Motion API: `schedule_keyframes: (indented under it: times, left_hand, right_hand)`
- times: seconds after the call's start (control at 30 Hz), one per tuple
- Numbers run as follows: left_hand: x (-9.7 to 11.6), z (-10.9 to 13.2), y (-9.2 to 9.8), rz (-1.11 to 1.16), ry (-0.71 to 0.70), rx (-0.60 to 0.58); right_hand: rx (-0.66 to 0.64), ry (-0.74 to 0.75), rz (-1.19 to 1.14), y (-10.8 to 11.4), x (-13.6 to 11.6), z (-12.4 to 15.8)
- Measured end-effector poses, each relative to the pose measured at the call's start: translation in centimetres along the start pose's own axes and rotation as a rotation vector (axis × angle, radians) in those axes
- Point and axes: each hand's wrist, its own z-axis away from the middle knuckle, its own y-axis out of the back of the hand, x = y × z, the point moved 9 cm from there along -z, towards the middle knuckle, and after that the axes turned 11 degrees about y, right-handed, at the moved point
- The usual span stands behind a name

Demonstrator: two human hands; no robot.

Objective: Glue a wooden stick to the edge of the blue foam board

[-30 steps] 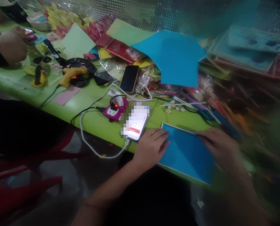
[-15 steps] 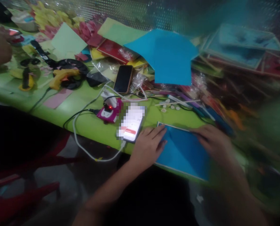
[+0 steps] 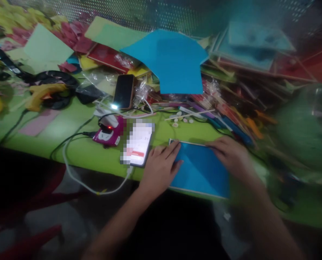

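A folded blue paper sheet [image 3: 201,169] lies at the near edge of the green table [image 3: 77,151]. My left hand [image 3: 161,168] rests on its left edge with fingers stretched flat, pressing it down. Over the paper's upper right part lies my right hand [image 3: 231,157], fingers extended on the sheet. A lit phone [image 3: 137,143] sits just left of my left hand.
A pink charger block [image 3: 108,132] with a white cable, a dark phone [image 3: 123,91], a yellow glue gun [image 3: 43,94], a large blue sheet [image 3: 169,61], coloured papers, sticks and plastic bags crowd the table. Red chair parts [image 3: 20,245] stand below left.
The view has swung right, so everything shifted left in the picture and the other person's hand at far left left the frame. Both my hands stay on the blue paper.
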Motion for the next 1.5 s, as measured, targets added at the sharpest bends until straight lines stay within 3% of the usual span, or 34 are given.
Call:
schedule_keyframes:
  times: [0.2,0.4,0.6,1.03,1.5]
  left_hand:
    - [0.0,-0.2,-0.2,-0.015,-0.014,-0.003]
    - [-0.1,-0.2,-0.2,-0.034,-0.027,0.032]
    - [-0.1,-0.2,-0.3,-0.034,-0.025,0.042]
    - [0.1,-0.3,-0.3,-0.066,-0.024,0.019]
    - [0.0,-0.4,-0.3,-0.068,-0.021,0.027]
  right_hand:
    - [0.126,-0.089,0.042,3.0,0.7,0.6]
    - [0.283,-0.183,0.157,5.9,0.7,4.0]
    - [0.294,-0.169,0.122,4.3,0.9,6.6]
    - [0.072,-0.080,0.148,1.7,0.3,5.4]
    - [-0.007,-0.106,0.174,0.8,0.7,5.7]
